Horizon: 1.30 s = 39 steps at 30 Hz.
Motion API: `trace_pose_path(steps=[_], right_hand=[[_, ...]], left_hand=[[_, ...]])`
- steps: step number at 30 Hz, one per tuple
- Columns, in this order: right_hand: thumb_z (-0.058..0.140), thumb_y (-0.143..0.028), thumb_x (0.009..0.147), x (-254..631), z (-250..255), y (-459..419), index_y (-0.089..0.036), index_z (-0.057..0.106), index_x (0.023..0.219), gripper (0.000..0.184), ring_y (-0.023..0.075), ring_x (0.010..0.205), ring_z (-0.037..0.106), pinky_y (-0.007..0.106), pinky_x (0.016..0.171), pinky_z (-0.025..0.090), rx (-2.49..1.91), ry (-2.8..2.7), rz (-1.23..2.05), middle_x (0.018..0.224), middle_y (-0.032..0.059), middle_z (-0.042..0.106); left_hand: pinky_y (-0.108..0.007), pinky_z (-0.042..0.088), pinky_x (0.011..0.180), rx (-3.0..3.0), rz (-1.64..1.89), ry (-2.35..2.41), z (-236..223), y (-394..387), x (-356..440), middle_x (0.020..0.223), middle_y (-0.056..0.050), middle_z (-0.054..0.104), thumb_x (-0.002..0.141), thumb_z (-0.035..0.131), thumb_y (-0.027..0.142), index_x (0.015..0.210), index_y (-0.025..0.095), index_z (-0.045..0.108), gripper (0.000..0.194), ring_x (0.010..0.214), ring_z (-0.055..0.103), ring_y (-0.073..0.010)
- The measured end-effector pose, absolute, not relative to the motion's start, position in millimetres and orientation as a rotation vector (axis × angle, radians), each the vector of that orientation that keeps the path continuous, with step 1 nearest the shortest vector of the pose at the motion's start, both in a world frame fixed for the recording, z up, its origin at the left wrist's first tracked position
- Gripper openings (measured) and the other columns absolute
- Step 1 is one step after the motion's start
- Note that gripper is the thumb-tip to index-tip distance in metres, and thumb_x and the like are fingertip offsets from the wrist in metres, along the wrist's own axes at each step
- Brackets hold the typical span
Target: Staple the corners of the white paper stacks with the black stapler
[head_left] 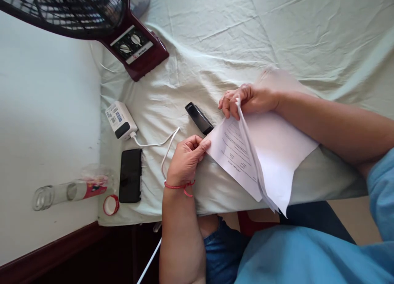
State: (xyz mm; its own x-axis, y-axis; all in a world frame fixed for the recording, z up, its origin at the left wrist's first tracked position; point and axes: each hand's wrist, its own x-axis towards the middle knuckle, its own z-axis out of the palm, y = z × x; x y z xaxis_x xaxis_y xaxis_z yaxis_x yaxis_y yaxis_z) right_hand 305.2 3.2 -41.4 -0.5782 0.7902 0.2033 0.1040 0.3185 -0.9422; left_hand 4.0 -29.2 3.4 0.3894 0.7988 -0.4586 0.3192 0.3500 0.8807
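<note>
My left hand (187,156), with a red string round its wrist, pinches the left corner of a printed sheet (230,152) between thumb and fingers. My right hand (250,98) is closed on the upper edge of several sheets of paper (273,152), which are turned back and stand up from the printed sheet. Their lower ends hang past the table edge. More paper (286,79) lies under my right forearm. Just above my left hand, close to the sheet's corner, rests a narrow glossy black object (199,119), perhaps a stapler.
A pale green cloth (215,37) covers the table. On the left are a white box-like device (121,120) with a white cable (150,144), a black phone (130,175), a red-rimmed cap (111,204) and a clear bottle (76,190) by the wall. A dark red fan (135,46) stands upper left.
</note>
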Motion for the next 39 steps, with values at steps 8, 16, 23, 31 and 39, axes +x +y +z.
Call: trace_pose_path(steps=[8,16,23,31,39], right_hand=[[0.074,-0.057,0.100,303.7,-37.8,3.9,-0.016,0.064,0.070,0.052,0.0210,0.126,0.065,0.031,0.117,0.048,-0.795,-1.981,1.307,0.099,0.0083,0.081],[0.069,-0.065,0.102,306.0,-44.1,7.5,-0.019,0.074,0.072,0.055,0.0227,0.131,0.066,0.036,0.124,0.044,-0.710,-2.051,1.223,0.114,0.0098,0.085],[0.066,-0.067,0.104,308.3,-42.0,6.4,-0.016,0.080,0.083,0.057,0.0267,0.134,0.066,0.040,0.121,0.048,-0.711,-2.111,1.257,0.105,0.0108,0.082],[0.069,-0.060,0.103,305.1,-38.3,0.8,-0.016,0.083,0.087,0.049,0.0284,0.130,0.069,0.039,0.114,0.054,-0.788,-2.109,1.269,0.108,0.0094,0.081],[0.074,-0.082,0.090,313.5,-44.2,7.0,-0.019,0.070,0.072,0.066,0.0242,0.111,0.073,0.048,0.119,0.052,-0.669,-1.889,1.337,0.075,0.0029,0.070]], left_hand=[[-0.024,0.017,0.050,1.202,0.458,1.179,3.1,-30.9,9.5,0.053,0.008,0.044,0.065,0.099,0.054,0.064,0.020,0.058,0.053,0.051,0.032,-0.0058],[-0.023,0.020,0.051,1.177,0.477,1.169,2.1,-33.4,15.0,0.056,0.007,0.045,0.061,0.101,0.052,0.063,0.020,0.056,0.055,0.052,0.031,-0.0055],[-0.021,0.027,0.053,1.137,0.519,1.155,2.5,-34.3,19.2,0.056,0.008,0.047,0.054,0.106,0.053,0.061,0.020,0.054,0.062,0.053,0.034,-0.0050],[-0.020,0.021,0.046,1.104,0.513,1.159,2.8,-33.8,19.7,0.055,0.008,0.047,0.062,0.101,0.060,0.067,0.018,0.060,0.059,0.047,0.036,-0.0033],[-0.019,0.022,0.045,1.090,0.515,1.167,6.2,-33.5,16.5,0.058,0.009,0.047,0.065,0.097,0.051,0.069,0.018,0.060,0.050,0.046,0.039,-0.0022]])
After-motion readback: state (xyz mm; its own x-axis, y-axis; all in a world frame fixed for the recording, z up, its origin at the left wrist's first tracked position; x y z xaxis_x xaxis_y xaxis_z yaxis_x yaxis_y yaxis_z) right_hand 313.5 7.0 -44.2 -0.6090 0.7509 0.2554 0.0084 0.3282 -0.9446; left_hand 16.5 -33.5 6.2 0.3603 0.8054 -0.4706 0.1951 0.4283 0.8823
